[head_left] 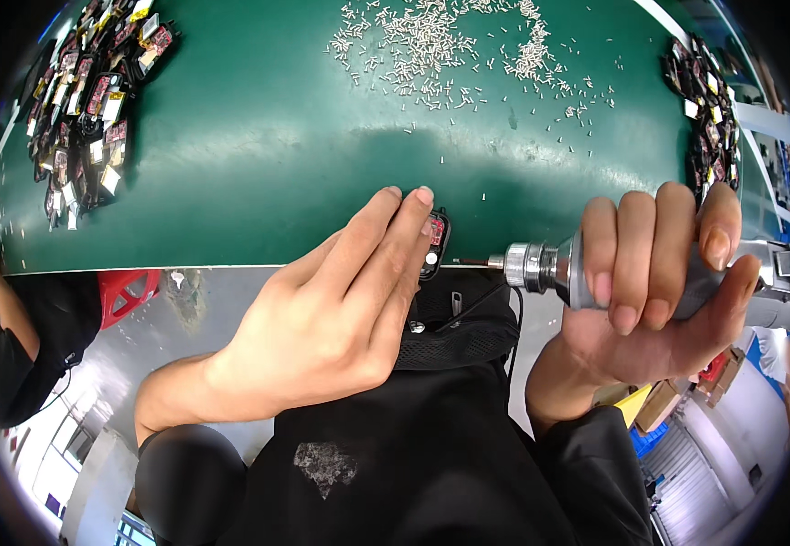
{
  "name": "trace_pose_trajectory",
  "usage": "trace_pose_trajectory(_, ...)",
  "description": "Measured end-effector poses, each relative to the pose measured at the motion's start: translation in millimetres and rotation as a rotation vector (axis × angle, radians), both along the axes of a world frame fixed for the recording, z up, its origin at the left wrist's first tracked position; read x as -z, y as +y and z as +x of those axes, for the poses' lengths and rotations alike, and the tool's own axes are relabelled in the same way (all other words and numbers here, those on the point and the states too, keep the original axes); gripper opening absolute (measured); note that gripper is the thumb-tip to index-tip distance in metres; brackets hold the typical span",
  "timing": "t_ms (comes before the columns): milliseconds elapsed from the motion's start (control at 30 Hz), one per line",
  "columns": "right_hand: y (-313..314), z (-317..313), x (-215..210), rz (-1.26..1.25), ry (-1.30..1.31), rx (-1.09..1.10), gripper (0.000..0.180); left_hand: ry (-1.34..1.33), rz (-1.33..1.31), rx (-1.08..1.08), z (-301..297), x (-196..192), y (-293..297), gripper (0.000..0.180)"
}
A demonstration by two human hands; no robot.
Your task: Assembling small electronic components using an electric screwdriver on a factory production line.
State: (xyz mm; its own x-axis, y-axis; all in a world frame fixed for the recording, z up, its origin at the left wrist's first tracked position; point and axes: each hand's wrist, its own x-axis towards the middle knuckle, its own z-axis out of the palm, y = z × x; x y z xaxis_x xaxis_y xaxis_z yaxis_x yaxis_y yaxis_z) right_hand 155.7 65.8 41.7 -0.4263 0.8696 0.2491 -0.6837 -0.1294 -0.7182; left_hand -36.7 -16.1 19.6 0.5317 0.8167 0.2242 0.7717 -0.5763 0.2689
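At the near edge of the green table is a small black device casing [441,238] with a red circuit board inside. My left hand [331,318] is over its left side, fingers long and close together, holding it there; the thumb is hidden beneath. My right hand [659,273] wraps its fingers round a grey electric screwdriver [541,266]. The tool lies nearly level, its thin bit pointing left toward the casing, with a small gap between them. Whether a screw sits on the bit is too small to tell.
Loose small silver screws [427,45] are scattered over the far middle of the green table [258,164]. Piles of similar open black devices [95,100] lie at left and at far right [709,118]. Another person's arm [11,305] and a red stool [129,296] show at left.
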Motion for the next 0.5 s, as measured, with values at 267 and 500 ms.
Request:
trace_pose_trajectory(267,9,-17,17,0.043,-0.111,0.047,0.024,0.074,0.078,0.027,-3,10,-2,0.036)
trace_pose_trajectory(500,15,-12,13,0.103,-0.204,-0.128,0.023,-0.005,0.102,0.022,1,14,-3,0.037)
